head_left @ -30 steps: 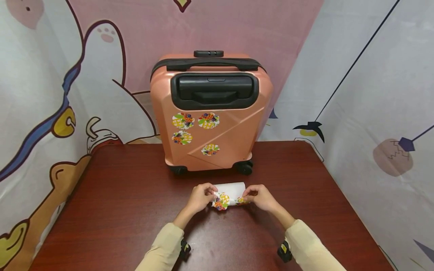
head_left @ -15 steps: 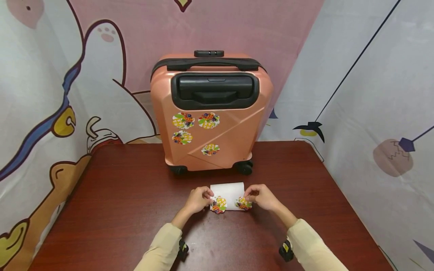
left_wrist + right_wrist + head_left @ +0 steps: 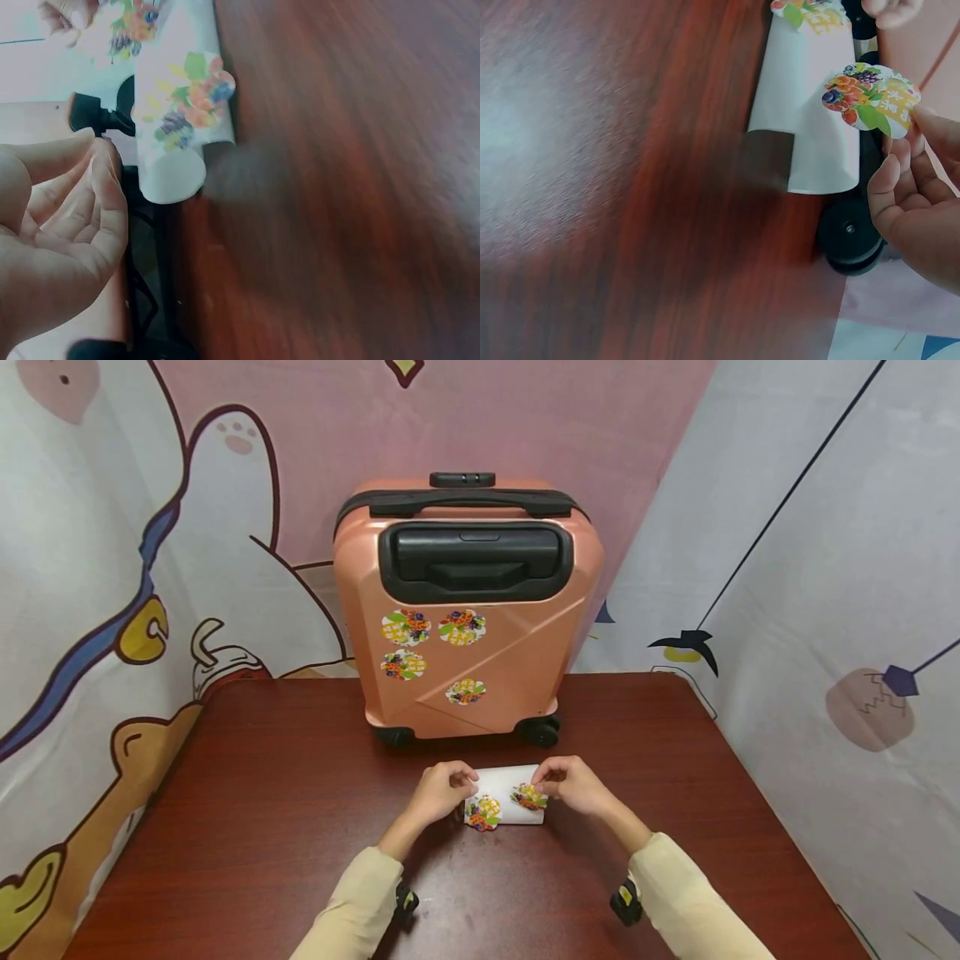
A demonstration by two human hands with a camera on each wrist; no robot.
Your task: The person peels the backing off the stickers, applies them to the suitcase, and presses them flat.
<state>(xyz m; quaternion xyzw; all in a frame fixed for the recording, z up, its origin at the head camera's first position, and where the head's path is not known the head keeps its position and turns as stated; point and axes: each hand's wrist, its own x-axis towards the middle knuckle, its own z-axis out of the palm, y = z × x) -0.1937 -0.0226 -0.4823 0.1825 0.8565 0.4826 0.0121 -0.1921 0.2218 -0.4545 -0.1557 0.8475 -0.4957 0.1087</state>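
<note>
A small roll of white sticker paper (image 3: 504, 793) lies on the table in front of the suitcase. At its left end a round fruit-printed sticker (image 3: 482, 812) lies on the paper. My right hand (image 3: 573, 785) pinches the edge of another fruit sticker (image 3: 874, 97) between thumb and finger; in the right wrist view it stands clear above the roll's end. My left hand (image 3: 64, 217) is beside the roll's left end, its fingers curled and thumb meeting the fingertips. No object shows between them, and a gap to the paper appears in the left wrist view.
A pink hard-shell suitcase (image 3: 525, 652) stands upright behind the roll, with several fruit stickers on its front and black wheels (image 3: 540, 731) below. The brown table (image 3: 262, 827) extends to both sides. Cartoon-printed cloth (image 3: 787, 568) hangs behind and around it.
The right hand has moved up and left with its sticker, which now tilts over the roll. The left hand has shifted slightly up from the roll's left edge. The paper unrolled, then stayed.
</note>
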